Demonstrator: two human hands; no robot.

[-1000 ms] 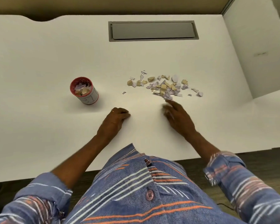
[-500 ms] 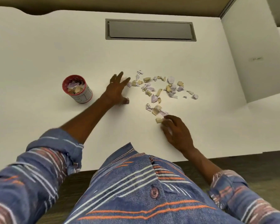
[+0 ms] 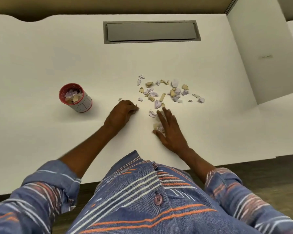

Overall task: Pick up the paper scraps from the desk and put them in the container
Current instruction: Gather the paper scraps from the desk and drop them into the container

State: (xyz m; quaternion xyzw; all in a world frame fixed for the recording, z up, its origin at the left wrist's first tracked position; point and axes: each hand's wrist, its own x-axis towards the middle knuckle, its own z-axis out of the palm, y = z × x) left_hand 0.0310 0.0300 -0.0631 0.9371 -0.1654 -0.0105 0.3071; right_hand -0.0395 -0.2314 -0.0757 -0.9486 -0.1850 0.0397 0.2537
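Lilac and tan paper scraps lie scattered on the white desk, right of centre. A small red-rimmed container, partly filled with scraps, stands at the left. My left hand rests on the desk between the container and the scraps; its fingers are curled and a pale bit of paper shows at the fingertips. My right hand lies palm down with its fingers straight and spread over a few scraps dragged near me. Another scrap sits just beyond its fingertips.
A grey cable hatch is set into the desk at the back. A white partition rises along the right side. The desk's front edge runs just in front of my striped shirt.
My left hand pulled back from the left end of the pile and curled its fingers. My right hand opened flat and spread over the scraps it dragged towards me.
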